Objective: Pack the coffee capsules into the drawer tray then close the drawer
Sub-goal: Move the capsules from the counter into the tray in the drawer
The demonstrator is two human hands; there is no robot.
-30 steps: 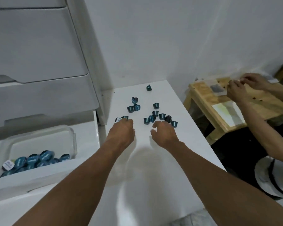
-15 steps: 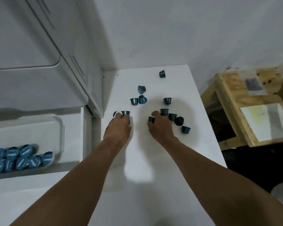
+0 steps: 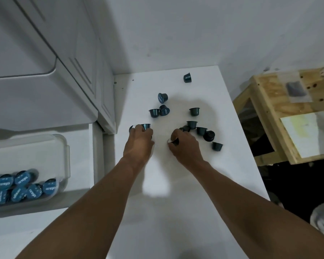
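Capsules (image 3: 195, 111): our right hand (image 3: 185, 146) pinches one; our left hand (image 3: 138, 144) curls onto two more. Light, stiff, apt to roll, we judge; grip the sidewall. Others dot the table (image 3: 185, 212), more lie in the tray (image 3: 66, 156).

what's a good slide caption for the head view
Left hand and right hand pick coffee capsules off the white table, tray partly filled.
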